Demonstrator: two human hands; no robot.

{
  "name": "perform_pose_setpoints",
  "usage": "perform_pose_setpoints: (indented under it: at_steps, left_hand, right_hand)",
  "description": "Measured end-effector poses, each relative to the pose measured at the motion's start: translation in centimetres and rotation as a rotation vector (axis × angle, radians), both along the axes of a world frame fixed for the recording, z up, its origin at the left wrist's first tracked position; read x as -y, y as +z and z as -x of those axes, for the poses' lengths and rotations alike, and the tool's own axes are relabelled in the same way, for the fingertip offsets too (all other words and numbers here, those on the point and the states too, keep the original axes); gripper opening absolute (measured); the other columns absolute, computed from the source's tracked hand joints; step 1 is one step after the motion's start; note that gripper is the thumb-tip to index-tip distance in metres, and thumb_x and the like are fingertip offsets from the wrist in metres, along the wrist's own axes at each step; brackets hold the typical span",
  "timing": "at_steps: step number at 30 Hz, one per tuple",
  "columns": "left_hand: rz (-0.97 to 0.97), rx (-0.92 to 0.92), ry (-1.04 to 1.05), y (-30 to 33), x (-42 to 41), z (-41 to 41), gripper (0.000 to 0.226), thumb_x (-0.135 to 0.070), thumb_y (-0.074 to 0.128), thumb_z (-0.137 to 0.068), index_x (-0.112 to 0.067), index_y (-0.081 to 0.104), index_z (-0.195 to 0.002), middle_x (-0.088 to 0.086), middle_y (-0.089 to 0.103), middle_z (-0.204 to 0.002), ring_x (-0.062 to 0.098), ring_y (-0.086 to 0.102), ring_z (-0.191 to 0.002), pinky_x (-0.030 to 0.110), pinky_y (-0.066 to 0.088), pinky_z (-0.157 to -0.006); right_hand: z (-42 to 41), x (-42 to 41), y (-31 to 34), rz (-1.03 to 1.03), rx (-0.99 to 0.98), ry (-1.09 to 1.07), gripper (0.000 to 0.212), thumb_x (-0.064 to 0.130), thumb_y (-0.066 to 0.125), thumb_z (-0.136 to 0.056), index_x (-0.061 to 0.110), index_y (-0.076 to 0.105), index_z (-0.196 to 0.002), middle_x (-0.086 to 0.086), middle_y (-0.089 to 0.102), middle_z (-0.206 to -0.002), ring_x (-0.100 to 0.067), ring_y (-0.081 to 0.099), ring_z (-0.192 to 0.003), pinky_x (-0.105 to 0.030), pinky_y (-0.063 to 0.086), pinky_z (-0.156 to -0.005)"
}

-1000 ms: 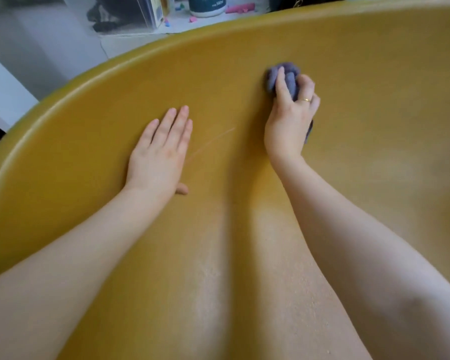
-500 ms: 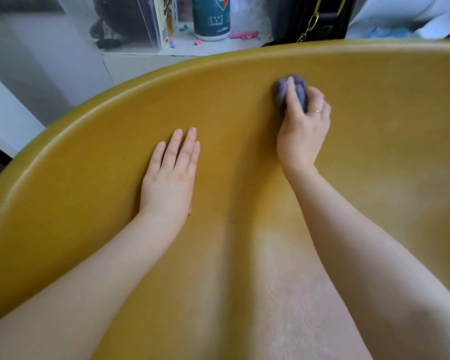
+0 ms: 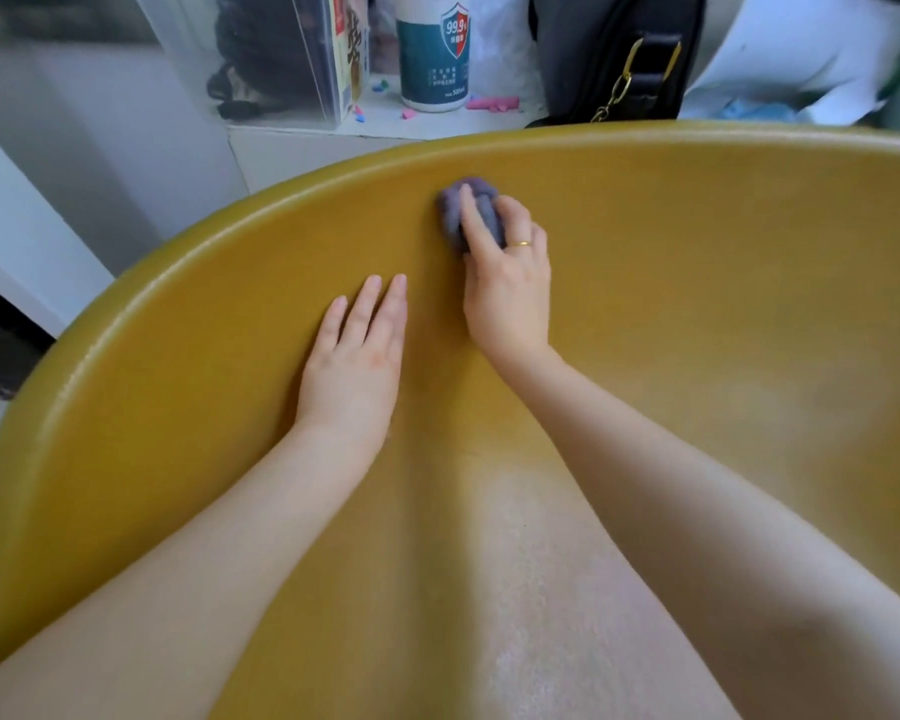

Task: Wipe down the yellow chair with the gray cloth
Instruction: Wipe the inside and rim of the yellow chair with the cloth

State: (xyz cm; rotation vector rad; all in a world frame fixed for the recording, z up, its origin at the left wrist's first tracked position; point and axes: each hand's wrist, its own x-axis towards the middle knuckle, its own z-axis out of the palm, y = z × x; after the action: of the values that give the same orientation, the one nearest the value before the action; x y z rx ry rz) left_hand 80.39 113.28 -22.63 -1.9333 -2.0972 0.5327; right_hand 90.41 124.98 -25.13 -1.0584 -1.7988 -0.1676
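Smooth, faintly glossy plastic yellow chair [image 3: 697, 304]; soft, matt (fuzzy) gray cloth [image 3: 455, 213].

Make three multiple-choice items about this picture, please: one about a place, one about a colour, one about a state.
1. Where is the gray cloth?
A. on the shelf
B. on the chair's backrest
C. on the floor

2. What colour is the ring?
A. gold
B. green
C. black

3. How is the left hand?
A. gripping the cloth
B. making a fist
C. flat on the yellow chair

Answers: 1 B, the right hand holds it there, near the rim. 2 A, it shines gold on a finger. 3 C, its fingers lie straight.
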Motion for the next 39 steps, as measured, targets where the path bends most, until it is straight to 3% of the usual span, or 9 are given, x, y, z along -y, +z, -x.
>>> perform_pose_setpoints:
  at_steps: [5, 13, 17, 19, 21, 24, 27, 32, 39]
  left_hand:
    - [0.174, 0.009, -0.021, 2.8, 1.1, 1.0, 0.107, -0.048, 0.066, -0.079, -0.008, -0.005, -0.149, 0.005, -0.022, -0.156, 0.023, -0.015, -0.144, 0.034, -0.004, -0.117]
    - [0.236, -0.036, 0.031, 7.6, 9.2, 4.5, 0.074, -0.047, 0.048, -0.091, -0.016, 0.015, -0.149, 0.002, 0.002, -0.159, 0.024, -0.005, -0.146, 0.036, -0.001, -0.117]
    - [-0.162, 0.066, -0.259, 8.0, 13.0, 5.9, 0.047, -0.024, 0.036, -0.076, -0.008, 0.074, -0.099, 0.019, 0.064, -0.119, 0.041, 0.055, -0.117, 0.051, 0.043, -0.097]
    - [-0.277, 0.087, -0.248, 7.8, 14.0, 7.6, 0.042, -0.021, 0.049, -0.074, -0.007, 0.07, -0.107, 0.023, 0.057, -0.127, 0.045, 0.052, -0.118, 0.049, 0.035, -0.102]
    - [-0.295, 0.186, -0.145, 7.7, 14.8, 8.7, 0.066, -0.02, 0.073, -0.073, -0.01, 0.05, -0.135, 0.021, 0.036, -0.146, 0.04, 0.037, -0.133, 0.047, 0.025, -0.109]
    - [-0.334, 0.449, 0.101, 7.4, 15.8, 8.9, 0.091, -0.043, 0.064, -0.082, -0.02, 0.008, -0.15, 0.004, 0.011, -0.158, 0.023, 0.018, -0.143, 0.038, 0.023, -0.113]
    - [-0.436, 0.477, 0.076, 6.7, 15.7, 8.7, 0.08, -0.037, 0.063, -0.082, -0.012, 0.025, -0.148, 0.01, 0.03, -0.152, 0.029, 0.038, -0.134, 0.04, 0.04, -0.101]
    - [-0.504, 0.566, -0.004, 6.0, 16.0, 9.5, 0.074, -0.035, 0.037, -0.074, -0.009, 0.035, -0.144, 0.009, 0.035, -0.15, 0.029, 0.044, -0.129, 0.036, 0.041, -0.099]
    - [-0.525, 0.555, -0.014, 5.4, 16.3, 9.4, 0.07, -0.032, 0.039, -0.077, -0.009, 0.036, -0.143, 0.01, 0.035, -0.149, 0.031, 0.045, -0.127, 0.037, 0.039, -0.1]
  right_hand:
    - [-0.7, -1.2, 1.4, 0.138, -0.116, -0.16, 0.056, -0.002, 0.052, -0.077, 0.01, 0.051, -0.132, -0.023, 0.052, -0.125, -0.041, 0.052, -0.092, -0.04, 0.046, -0.078]
    - [9.3, 12.2, -0.1, 0.315, -0.188, 0.372, 0.051, 0.01, 0.039, -0.082, 0.008, 0.051, -0.131, -0.025, 0.05, -0.124, -0.041, 0.051, -0.092, -0.041, 0.047, -0.083]
    - [8.0, 14.6, -0.1, 0.249, -0.005, 0.597, 0.05, 0.009, 0.041, -0.081, 0.004, 0.05, -0.131, -0.027, 0.051, -0.12, -0.036, 0.048, -0.099, -0.034, 0.04, -0.088]
    - [8.1, 12.6, 0.5, 0.244, -0.023, 0.521, 0.049, 0.005, 0.044, -0.081, 0.003, 0.051, -0.129, -0.028, 0.052, -0.118, -0.034, 0.046, -0.099, -0.033, 0.034, -0.09]
    - [8.6, 10.2, 1.2, 0.317, -0.155, 0.379, 0.051, -0.001, 0.046, -0.078, 0.004, 0.054, -0.128, -0.028, 0.051, -0.117, -0.041, 0.049, -0.098, -0.033, 0.035, -0.091]
    - [9.8, 9.4, 2.2, 0.496, -0.436, 0.317, 0.049, -0.001, 0.042, -0.08, 0.003, 0.055, -0.126, -0.026, 0.047, -0.118, -0.039, 0.05, -0.105, -0.027, 0.032, -0.097]
    - [11.1, 13.8, 2.4, 0.492, -0.457, 0.422, 0.042, -0.002, 0.043, -0.08, -0.002, 0.059, -0.12, -0.026, 0.049, -0.113, -0.032, 0.051, -0.106, -0.012, 0.029, -0.096]
    - [8.8, 24.0, -1.0, 0.509, -0.273, 0.735, 0.038, 0.008, 0.044, -0.088, 0.004, 0.057, -0.124, -0.016, 0.049, -0.117, -0.027, 0.048, -0.111, -0.037, 0.039, -0.098]
    - [11.1, 16.9, -0.3, 0.455, -0.302, 0.432, 0.034, 0.007, 0.044, -0.084, 0.003, 0.066, -0.109, -0.023, 0.055, -0.112, -0.042, 0.052, -0.096, -0.032, 0.038, -0.089]
